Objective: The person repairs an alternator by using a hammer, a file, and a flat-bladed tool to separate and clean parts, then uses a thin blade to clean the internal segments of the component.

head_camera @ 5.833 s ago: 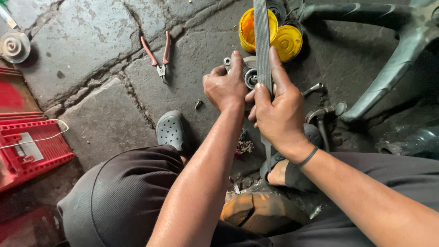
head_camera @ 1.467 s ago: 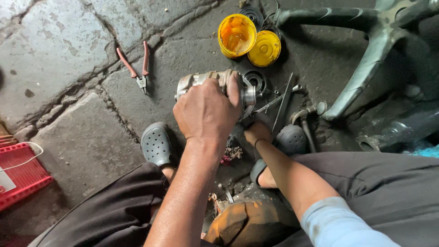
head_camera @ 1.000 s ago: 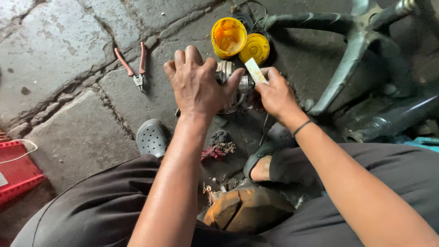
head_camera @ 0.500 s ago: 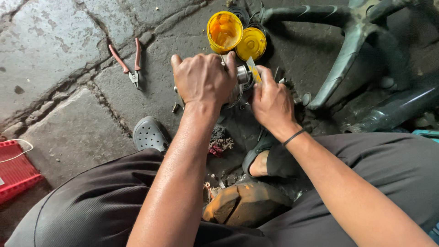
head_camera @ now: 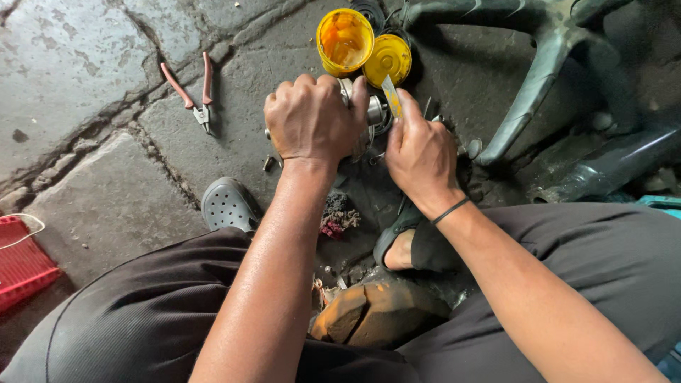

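My left hand is closed over a grey metal motor part that rests on the stone floor, hiding most of it. My right hand grips a thin flat stick with yellow grease on its tip, held against the end of the metal part. Just beyond my hands stand an open yellow grease tub and its yellow lid.
Red-handled pliers lie on the floor at the left. A dark green plastic chair lies overturned at the upper right. A red crate sits at the left edge. My sandalled feet and a brown block are below.
The long flat bar held at first is gone. My left hand has settled on the metal part, and my right hand has brought a greasy stick up to it.
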